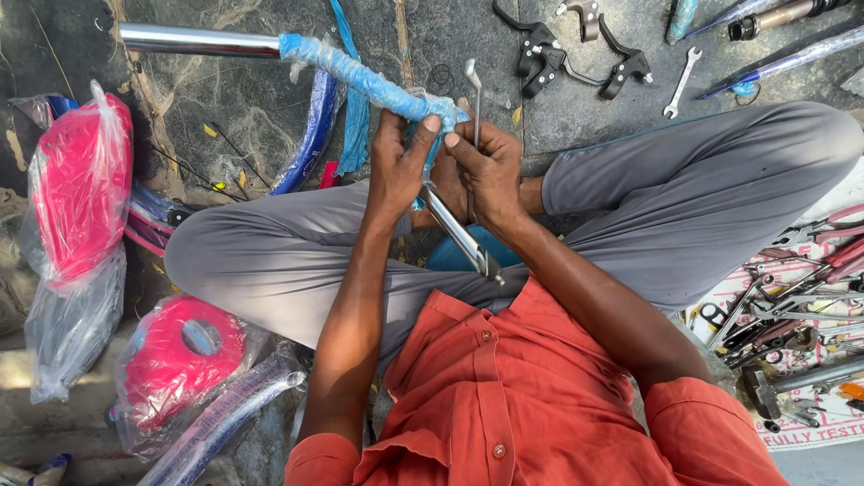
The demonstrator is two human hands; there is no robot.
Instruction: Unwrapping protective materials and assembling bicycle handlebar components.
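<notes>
From the head camera, looking down, a person in an orange shirt [540, 396] and grey trousers [684, 207] sits cross-legged on a dark stone floor [225, 99]. Both hands meet in front of the chest over a chrome bar [454, 232] whose upper length is wrapped in blue plastic film [360, 81]. The bar runs from the lap up and to the left, bends near the hands, and ends as bare shiny tube at the top left.

The left hand [398, 162] is closed around the bar just below the wrapped bend, thumb up against the blue film. The right hand [490, 171] is closed too, fingers curled close against the left, pinching a thin metal tool [474, 99] that stands upright above the knuckles; its top end is curved.

On the floor beyond the knees lie black brake levers [576, 58] and a small silver spanner [681, 83]. To the right, on a printed sheet, a heap of pliers and hand tools [792, 297] lies beside the knee. To the left sit pink parts in clear plastic bags [81, 189], another pink part in plastic [180, 360] nearer the body, and a blue curved mudguard [310, 135] under the wrapped bar
</notes>
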